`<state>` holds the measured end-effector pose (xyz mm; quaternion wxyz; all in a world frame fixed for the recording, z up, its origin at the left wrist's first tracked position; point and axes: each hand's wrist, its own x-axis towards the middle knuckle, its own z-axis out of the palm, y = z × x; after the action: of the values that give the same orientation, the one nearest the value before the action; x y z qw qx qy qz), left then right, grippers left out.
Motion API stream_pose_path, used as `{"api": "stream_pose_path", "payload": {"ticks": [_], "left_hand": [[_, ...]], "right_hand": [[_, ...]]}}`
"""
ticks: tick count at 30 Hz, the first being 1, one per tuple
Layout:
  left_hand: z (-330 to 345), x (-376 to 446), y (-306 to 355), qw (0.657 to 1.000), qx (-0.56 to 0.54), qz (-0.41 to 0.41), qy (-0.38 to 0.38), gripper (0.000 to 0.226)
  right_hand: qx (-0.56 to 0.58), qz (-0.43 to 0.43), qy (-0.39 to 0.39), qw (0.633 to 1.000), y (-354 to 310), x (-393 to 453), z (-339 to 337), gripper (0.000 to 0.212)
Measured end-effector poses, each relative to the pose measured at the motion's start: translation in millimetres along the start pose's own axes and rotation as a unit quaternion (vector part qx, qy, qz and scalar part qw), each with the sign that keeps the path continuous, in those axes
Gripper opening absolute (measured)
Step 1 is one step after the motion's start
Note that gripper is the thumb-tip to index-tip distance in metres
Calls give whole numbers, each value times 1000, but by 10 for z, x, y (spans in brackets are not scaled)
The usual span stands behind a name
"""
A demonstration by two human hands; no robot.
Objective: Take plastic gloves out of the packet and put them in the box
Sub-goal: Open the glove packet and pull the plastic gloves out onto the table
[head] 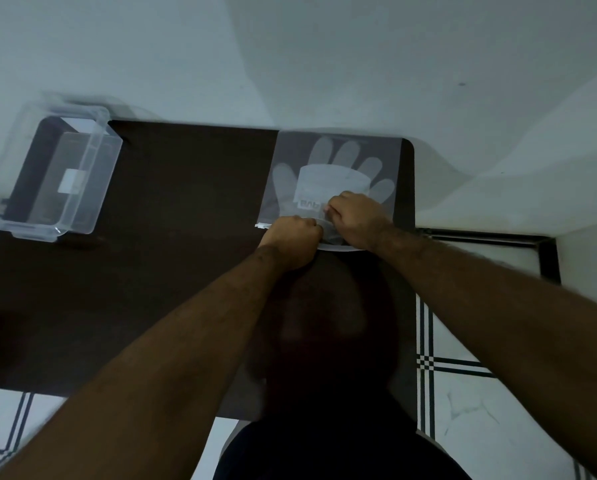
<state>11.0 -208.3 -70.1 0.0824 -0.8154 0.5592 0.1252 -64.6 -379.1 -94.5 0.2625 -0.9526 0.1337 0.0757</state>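
Note:
A clear plastic packet [336, 157] lies flat at the far right of the dark table [172, 209], with folded translucent gloves [335, 174] showing through it. My left hand [291, 242] is closed on the packet's near edge, at its mouth. Just to the right, my right hand [355, 218] pinches the plastic at the same opening. Whether those fingers hold a glove or only the packet cannot be told. An open transparent box [58, 174] sits at the table's far left corner, far from both hands.
The table stands against a pale wall [290, 57]. White floor tiles with dark lines [463, 358] show to the right and below the near edge. My dark-clothed body [324, 452] is at the table's near side.

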Motion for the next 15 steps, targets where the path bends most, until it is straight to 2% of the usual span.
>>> {"api": "stream_pose_path", "payload": {"ticks": [7, 13, 15], "left_hand": [[-22, 63, 1, 997, 59, 48, -14, 25], [24, 91, -3, 993, 82, 81, 15, 27], [49, 88, -10, 993, 78, 88, 22, 27]], "right_hand": [[-23, 4, -19, 1000, 21, 52, -13, 41], [-84, 6, 19, 996, -22, 130, -81, 42], [-115, 58, -35, 991, -26, 226, -92, 56]]}}
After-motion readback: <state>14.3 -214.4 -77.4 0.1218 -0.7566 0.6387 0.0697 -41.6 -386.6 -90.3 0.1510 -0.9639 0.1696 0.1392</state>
